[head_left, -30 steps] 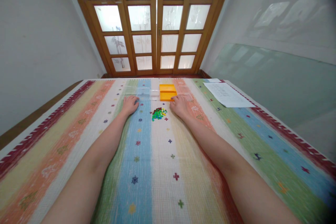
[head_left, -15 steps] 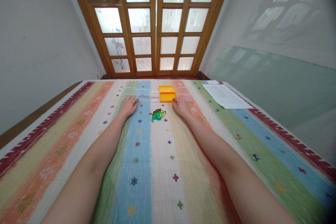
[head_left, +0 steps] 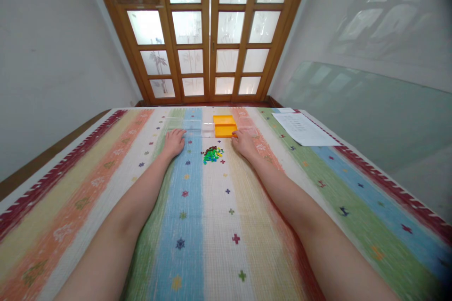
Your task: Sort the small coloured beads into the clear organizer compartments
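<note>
Head view: fingers of the left hand (head_left: 173,141) and right hand (head_left: 243,143) lie spread flat on the striped woven cloth (head_left: 212,225), gripping nothing. Over the last second both hands crept slightly forward. The right fingertips now sit at the near corner of the orange plastic tray (head_left: 224,126), the left ones just beside the clear plastic tray (head_left: 192,126). The pile of small multicoloured plastic pieces (head_left: 213,154) lies untouched between the 2 hands.
</note>
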### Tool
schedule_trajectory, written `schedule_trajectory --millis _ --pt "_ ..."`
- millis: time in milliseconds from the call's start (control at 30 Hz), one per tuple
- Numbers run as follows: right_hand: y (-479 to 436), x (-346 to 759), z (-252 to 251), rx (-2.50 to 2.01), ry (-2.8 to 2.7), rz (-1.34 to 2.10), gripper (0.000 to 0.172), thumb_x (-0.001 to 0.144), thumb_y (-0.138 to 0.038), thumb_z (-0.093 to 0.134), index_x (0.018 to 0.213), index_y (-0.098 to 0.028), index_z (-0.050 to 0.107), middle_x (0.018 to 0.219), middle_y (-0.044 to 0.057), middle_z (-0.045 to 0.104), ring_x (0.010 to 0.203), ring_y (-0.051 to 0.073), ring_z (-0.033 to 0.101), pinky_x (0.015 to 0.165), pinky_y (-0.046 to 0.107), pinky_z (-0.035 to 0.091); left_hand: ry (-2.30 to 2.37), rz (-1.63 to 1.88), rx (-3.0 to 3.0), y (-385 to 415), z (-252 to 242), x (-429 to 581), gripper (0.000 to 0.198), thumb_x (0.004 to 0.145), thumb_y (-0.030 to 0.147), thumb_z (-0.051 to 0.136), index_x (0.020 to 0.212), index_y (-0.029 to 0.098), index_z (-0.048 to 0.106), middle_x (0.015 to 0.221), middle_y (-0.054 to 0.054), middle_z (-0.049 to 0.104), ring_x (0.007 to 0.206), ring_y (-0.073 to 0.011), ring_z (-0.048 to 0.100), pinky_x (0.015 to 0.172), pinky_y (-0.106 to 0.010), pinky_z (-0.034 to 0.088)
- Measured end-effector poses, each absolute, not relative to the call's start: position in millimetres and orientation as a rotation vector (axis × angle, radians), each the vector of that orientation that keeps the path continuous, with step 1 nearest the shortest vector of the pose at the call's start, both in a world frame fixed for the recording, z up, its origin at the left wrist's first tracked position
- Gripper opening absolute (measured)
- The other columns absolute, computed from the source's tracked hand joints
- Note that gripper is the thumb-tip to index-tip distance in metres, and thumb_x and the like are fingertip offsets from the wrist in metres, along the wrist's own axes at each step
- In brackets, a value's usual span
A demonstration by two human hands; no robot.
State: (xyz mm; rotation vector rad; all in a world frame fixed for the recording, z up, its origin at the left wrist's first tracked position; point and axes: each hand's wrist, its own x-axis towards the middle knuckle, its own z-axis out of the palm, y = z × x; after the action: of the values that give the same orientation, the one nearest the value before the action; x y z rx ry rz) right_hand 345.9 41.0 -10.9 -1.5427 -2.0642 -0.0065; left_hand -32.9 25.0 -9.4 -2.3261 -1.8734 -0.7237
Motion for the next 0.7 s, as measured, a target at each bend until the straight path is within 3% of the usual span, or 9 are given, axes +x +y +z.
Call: schedule_trajectory --millis 200,300,400,700 --pt "43 343 -10 -1.467 -1.972 -0.054 0.029 0.096 -0.025 0.054 0.115 -0.017 0.074 0.118 0.016 0.071 0.117 0.032 0.059 0.107 0.046 0.042 -1.535 -0.788 -2.686 -5 14 20 0.044 0.103 0.041 0.049 0.140 0.023 0.063 0.144 -0.010 0.064 0.136 -0.0272 0.055 0.121 -0.047 0.039" --pt "40 341 -7 -1.425 -1.963 -0.034 0.028 0.097 -0.024 0.053 0.113 -0.017 0.074 0.116 0.015 0.072 0.115 0.031 0.059 0.106 0.045 0.043 -1.356 -0.647 -2.881 -29 13 62 0.065 0.098 0.059 0.056 0.153 0.025 0.052 0.156 -0.011 0.053 0.143 -0.0292 0.050 0.122 -0.046 0.038" --pt "35 338 -2 -1.415 -1.951 -0.009 0.026 0.097 -0.023 0.052 0.111 -0.018 0.074 0.115 0.014 0.072 0.113 0.031 0.060 0.104 0.044 0.044 -1.349 -0.595 -2.883 -42 4 91 0.078 0.093 0.065 0.060 0.159 0.027 0.044 0.160 -0.013 0.049 0.146 -0.0329 0.046 0.123 -0.051 0.034" --pt "28 328 4 -1.420 -2.005 0.068 0.025 0.100 -0.023 0.050 0.110 -0.019 0.073 0.113 0.013 0.072 0.110 0.027 0.061 0.101 0.040 0.044 -1.091 -0.675 -3.007 -16 2 104 0.039 0.100 0.043 0.058 0.134 0.027 0.068 0.137 -0.012 0.064 0.129 -0.0290 0.057 0.115 -0.049 0.044"
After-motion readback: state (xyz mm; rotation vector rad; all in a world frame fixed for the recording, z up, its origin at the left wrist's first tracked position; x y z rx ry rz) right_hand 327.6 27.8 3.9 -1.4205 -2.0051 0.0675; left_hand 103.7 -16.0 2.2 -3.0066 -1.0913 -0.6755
